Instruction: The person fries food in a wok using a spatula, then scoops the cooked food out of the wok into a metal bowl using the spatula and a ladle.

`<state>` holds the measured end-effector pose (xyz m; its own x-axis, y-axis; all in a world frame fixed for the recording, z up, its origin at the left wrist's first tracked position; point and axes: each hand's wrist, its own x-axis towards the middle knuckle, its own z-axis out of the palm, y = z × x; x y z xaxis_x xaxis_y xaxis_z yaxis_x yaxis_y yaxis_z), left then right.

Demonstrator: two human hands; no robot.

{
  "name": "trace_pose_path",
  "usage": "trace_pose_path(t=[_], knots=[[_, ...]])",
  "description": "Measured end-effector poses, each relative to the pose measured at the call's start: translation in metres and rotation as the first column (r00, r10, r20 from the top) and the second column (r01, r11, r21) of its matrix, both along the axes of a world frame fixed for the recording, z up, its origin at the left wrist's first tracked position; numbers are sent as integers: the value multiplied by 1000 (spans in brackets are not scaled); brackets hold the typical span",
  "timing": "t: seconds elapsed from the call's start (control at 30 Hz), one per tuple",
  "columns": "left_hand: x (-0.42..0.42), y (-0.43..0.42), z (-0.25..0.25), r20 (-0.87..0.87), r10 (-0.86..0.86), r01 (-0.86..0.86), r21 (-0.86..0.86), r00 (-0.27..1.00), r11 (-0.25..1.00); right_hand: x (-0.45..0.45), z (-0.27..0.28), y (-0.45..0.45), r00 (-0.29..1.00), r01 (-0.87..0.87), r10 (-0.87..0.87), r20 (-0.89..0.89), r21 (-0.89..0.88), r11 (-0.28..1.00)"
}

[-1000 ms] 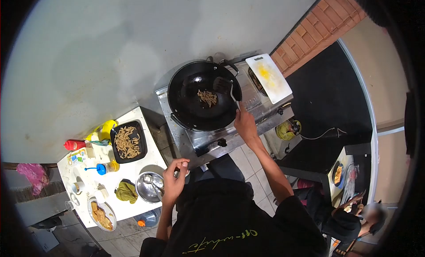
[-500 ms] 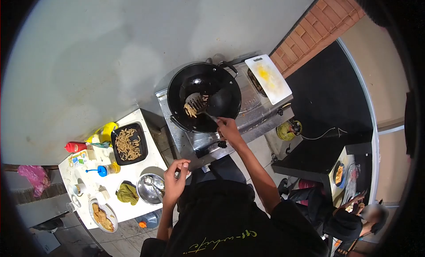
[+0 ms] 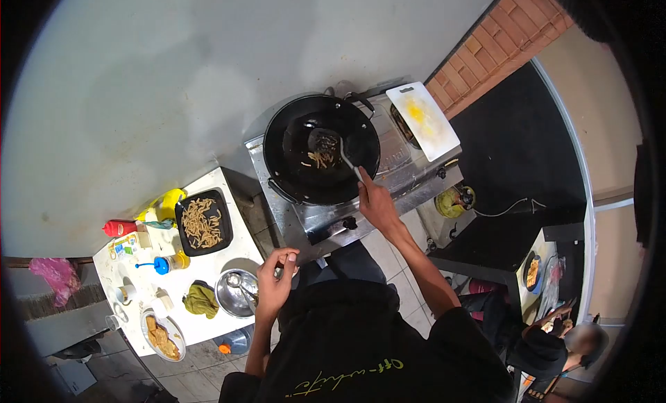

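Observation:
A black wok sits on the steel gas stove. Brown strips of food lie in its bottom beneath a slotted spatula, whose blade is inside the wok. My right hand is closed round the spatula's handle at the wok's front right edge. Near my body, beside the steel bowl, my left hand is raised with its fingers curled in. Whether it holds something small cannot be made out.
The white table on the left bears a black tray of strips, a green cloth and an oval plate. A cutting board lies over the stove's right burner. A person is at lower right.
The spatula has swept from the wok's right to its left side and back towards the middle, shifting the strips. My right hand moved with it. My left hand has stayed in place.

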<state>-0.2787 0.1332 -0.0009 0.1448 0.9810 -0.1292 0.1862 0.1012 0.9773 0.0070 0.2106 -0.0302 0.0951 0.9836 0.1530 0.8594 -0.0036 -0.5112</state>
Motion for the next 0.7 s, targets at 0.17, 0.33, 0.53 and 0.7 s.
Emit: trace_pose_path(t=[0.17, 0.33, 0.53, 0.7], knots=[[3, 3, 2, -9, -3, 3, -12, 1000, 1000, -2, -17, 1, 965, -77, 54, -256, -80, 994], [-4, -2, 7, -16, 47, -47, 16, 999, 999, 7, -22, 12, 989, -27, 11, -145, -106, 994], [-21, -51, -29, 27, 369, -365, -102, 929, 925, 41, -14, 9, 973, -20, 37, 227, -73, 997], [-91, -140, -112, -249, 789, -777, 167, 562, 607, 38, -12, 15, 952, -85, 92, 292, -34, 996]])
